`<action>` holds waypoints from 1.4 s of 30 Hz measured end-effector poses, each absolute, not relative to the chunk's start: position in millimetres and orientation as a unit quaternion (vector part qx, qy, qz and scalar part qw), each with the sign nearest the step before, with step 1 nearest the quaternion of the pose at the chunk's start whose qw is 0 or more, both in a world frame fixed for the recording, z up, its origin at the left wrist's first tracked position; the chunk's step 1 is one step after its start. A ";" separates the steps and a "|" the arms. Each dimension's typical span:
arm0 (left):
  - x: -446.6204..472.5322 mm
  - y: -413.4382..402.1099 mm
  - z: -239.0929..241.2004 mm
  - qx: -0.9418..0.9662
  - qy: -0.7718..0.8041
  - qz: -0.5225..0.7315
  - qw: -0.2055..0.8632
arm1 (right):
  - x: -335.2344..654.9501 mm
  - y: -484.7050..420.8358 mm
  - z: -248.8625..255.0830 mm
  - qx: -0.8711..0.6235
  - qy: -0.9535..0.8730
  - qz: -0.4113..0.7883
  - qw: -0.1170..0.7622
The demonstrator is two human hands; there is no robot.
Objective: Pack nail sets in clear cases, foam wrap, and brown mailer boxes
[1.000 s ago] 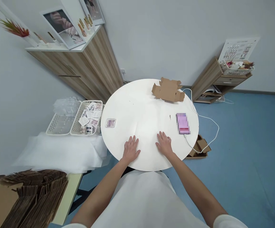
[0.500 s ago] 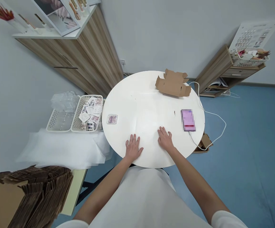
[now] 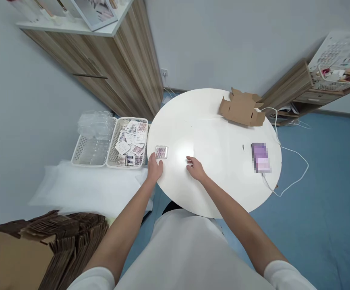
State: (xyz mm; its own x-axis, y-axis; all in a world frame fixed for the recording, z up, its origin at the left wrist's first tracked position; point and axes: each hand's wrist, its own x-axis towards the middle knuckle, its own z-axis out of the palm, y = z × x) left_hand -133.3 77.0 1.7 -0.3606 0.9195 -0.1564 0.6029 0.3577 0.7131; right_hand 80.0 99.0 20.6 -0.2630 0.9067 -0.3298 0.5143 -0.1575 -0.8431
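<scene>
My left hand [image 3: 154, 168] reaches over the left edge of the round white table [image 3: 220, 169], its fingertips touching a small clear case of purple pieces [image 3: 161, 152]; the fingers lie loosely apart and hold nothing. My right hand [image 3: 195, 167] rests on the tabletop a little to the right, fingers loosely curled and empty. A flat unfolded cardboard box [image 3: 241, 109] lies at the table's far side. A purple phone [image 3: 260, 157] lies at the right with a white cable [image 3: 295, 177] running off the edge.
Two white baskets [image 3: 111, 145] stand left of the table, one with clear plastic cases, one with printed cards. White foam sheet [image 3: 84, 189] lies beneath them. A stack of flat cardboard [image 3: 42, 249] sits bottom left. A wooden cabinet [image 3: 108, 68] and a low shelf [image 3: 301, 88] stand by the wall.
Both hands left the near edge of the table and moved left. My left hand now touches the small clear case. The view has turned left.
</scene>
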 end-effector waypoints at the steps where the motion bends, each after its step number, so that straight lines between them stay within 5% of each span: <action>1: -141.9 83.8 -2.2 0.471 0.775 0.295 0.300 | 64.2 104.0 17.9 -0.563 -0.591 0.542 0.202; 11: -161.5 93.3 -29.0 0.349 0.724 0.393 0.447 | -2.2 108.6 -3.6 -0.482 -0.448 0.711 0.247; 29: -66.9 63.8 -7.6 0.425 0.565 0.412 0.574 | 104.3 43.5 18.6 -0.585 -0.440 0.586 0.347; 42: 19.2 -0.4 -1.9 0.467 0.532 0.340 0.620 | 221.6 -11.0 10.8 -0.585 -0.583 0.492 0.275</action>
State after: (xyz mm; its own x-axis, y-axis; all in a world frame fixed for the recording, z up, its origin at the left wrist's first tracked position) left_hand 19.2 -0.4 -1.9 0.2042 0.9176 -0.3411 0.0758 0.3326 0.9400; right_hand 221.6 -11.0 10.8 -0.1642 0.9532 -0.2539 0.4120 -0.1676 -0.8956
